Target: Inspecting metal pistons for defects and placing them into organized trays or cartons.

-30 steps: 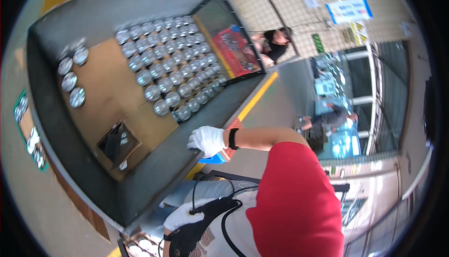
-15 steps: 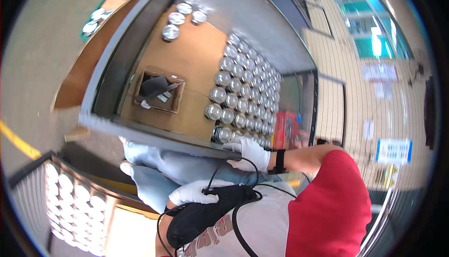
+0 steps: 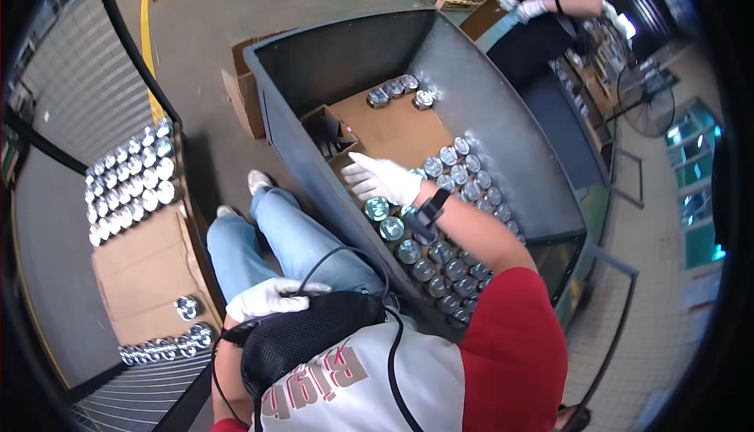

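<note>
My right hand [image 3: 385,181], in a white glove, is stretched flat over the near part of a grey metal bin [image 3: 271,114], fingers extended and nothing held. Just below it stand the closest of the shiny round piston-like metal parts [image 3: 391,228], packed in rows on brown cardboard [image 3: 397,126]. Whether the glove touches one I cannot tell. At my waist, my left hand [image 3: 271,298], also gloved in white, rests beside a black mesh pouch [image 3: 314,326]. A thin black cable [image 3: 338,251] runs between its thumb and fingers.
A small cardboard box [image 3: 326,129] with dark contents sits inside the bin. Left of my legs, a wire-sided cart [image 3: 145,255] carries more metal parts on cardboard. Another person [image 3: 577,0] with gloved hands works beyond the bin. A standing fan [image 3: 646,96] is at the right.
My view has swung round, bringing the left cart and another person into sight. My right hand has left the bin's near edge and reaches over the parts. The left stays at the waist.
</note>
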### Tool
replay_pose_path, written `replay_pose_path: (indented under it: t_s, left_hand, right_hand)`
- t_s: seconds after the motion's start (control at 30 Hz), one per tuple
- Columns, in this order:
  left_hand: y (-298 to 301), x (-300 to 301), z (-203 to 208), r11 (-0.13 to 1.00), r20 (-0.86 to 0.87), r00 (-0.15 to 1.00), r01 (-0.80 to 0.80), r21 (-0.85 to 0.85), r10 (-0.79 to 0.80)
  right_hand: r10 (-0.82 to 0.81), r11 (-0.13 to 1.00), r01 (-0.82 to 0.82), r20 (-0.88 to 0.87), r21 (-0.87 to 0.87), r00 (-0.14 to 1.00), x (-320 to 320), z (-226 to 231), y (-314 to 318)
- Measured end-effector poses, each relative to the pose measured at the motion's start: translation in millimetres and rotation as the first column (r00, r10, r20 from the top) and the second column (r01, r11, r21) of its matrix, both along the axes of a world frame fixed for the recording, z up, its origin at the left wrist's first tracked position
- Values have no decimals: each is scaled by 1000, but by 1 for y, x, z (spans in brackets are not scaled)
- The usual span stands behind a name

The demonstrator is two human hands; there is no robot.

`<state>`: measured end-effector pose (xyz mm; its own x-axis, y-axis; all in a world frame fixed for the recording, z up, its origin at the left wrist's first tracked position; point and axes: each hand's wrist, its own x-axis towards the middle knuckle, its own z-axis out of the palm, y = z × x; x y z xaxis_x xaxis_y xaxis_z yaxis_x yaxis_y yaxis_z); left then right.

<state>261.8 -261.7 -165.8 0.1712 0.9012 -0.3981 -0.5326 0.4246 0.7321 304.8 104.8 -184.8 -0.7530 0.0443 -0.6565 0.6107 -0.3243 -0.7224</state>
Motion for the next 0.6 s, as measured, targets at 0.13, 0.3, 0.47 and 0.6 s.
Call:
replay_pose_path:
  t_s: [0.13,0.3,0.47,0.6]
  left_hand:
    - [-40,34,-10,978,7,981,-195,76,195]
    - [-29,22,-15,998,-50,998,-49,-50,47]
    - [-25,-13,-5,975,-77,994,-93,-203,78]
    - [-16,-39,0,946,-120,972,-223,-234,200]
  right_hand:
    - [115,863,-72,-56,500,992,37,-35,61]
    - [-25,567,-10,29,824,999,123,-204,107]
    - [-17,619,-244,323,746,946,122,-225,34]
    - [-123,381,-314,384,870,915,80,-200,17]
